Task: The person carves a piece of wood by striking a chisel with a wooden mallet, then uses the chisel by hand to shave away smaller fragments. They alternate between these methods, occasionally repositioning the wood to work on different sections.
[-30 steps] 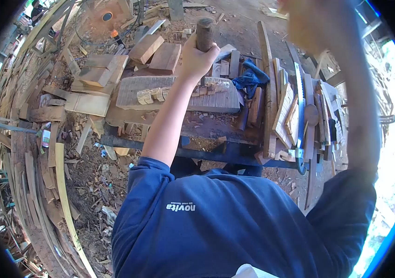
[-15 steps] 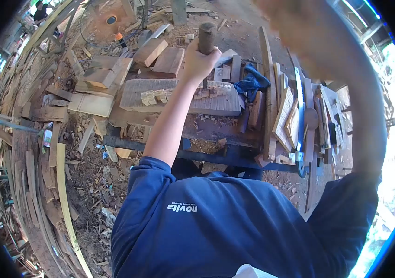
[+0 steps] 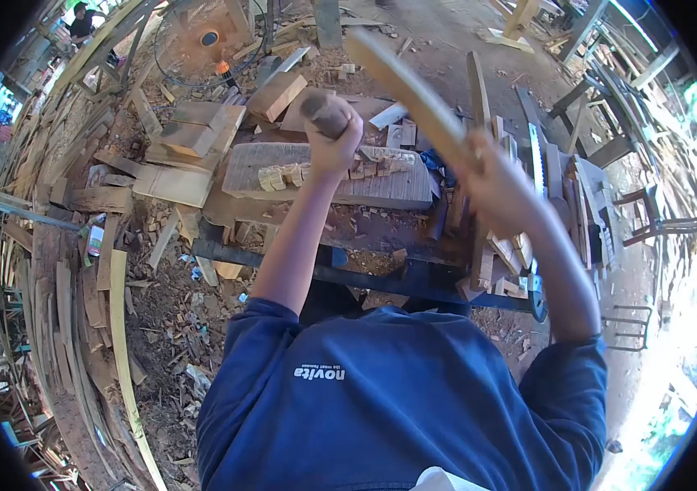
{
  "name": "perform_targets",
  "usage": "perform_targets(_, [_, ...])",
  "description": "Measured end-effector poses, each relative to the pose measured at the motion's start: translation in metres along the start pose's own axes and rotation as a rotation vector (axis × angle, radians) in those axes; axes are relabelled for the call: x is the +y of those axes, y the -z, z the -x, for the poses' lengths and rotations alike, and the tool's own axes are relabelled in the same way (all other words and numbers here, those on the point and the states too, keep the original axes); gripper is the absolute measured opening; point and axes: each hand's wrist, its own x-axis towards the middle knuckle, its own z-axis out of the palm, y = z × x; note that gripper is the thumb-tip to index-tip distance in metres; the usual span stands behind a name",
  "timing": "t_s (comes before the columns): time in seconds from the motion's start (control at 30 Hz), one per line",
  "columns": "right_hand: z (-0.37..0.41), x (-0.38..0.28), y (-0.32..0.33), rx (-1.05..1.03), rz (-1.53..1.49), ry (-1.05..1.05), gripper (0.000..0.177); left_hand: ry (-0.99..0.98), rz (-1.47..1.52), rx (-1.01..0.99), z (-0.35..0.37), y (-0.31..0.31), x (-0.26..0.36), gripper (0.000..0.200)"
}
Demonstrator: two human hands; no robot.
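Observation:
My left hand [image 3: 336, 146] is wrapped round the thick wooden handle of a chisel [image 3: 325, 113], which leans to the left; the blade is hidden behind the hand. Beneath it a thick wooden beam [image 3: 243, 168] lies across the bench, with a row of chopped notches and raised chunks [image 3: 284, 176] along its top. In my right hand [image 3: 497, 186] is a flat wooden bat [image 3: 410, 88], blurred by motion. The bat slants up and left, apart from the chisel handle.
Wooden blocks [image 3: 276, 96] and boards [image 3: 175, 185] lie behind and left of the beam. On the right are a saw [image 3: 538, 159], stacked offcuts and a partly hidden blue cloth [image 3: 433, 161]. Chips litter the ground. Another person [image 3: 81, 26] is far off at upper left.
My right hand has swung down and inward from the upper right, bringing the bat into view. My left hand has shifted slightly left and lower, and the chisel handle has tilted left.

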Motion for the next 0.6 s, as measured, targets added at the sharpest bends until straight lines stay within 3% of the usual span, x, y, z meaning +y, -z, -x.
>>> perform_targets(0.03, [-0.002,0.028,-0.023,-0.023,0.000,0.058,0.029,0.035,0.068,0.028,0.002,-0.002,0.006,0.025])
perform_targets(0.1, [0.008,0.030,-0.051,-0.078,-0.186,-0.089,0.029,0.002,0.054,-0.016,0.009,0.001,0.006,0.025])
perform_targets(0.17, [-0.005,0.068,-0.100,0.083,-0.099,-0.005,0.029,-0.048,0.023,0.027,0.020,-0.004,0.011,0.025])
perform_targets(0.27, [-0.005,0.074,-0.135,0.068,-0.143,-0.054,0.033,-0.099,0.049,0.084,0.023,-0.001,0.010,0.026])
perform_targets(0.53, [-0.005,0.074,-0.144,0.084,-0.051,-0.058,0.036,-0.081,0.149,0.269,0.005,-0.006,0.034,0.028])
perform_targets(0.6, [-0.004,0.075,-0.146,0.103,-0.039,-0.051,0.027,-0.085,0.197,0.324,0.000,-0.007,0.041,0.028])
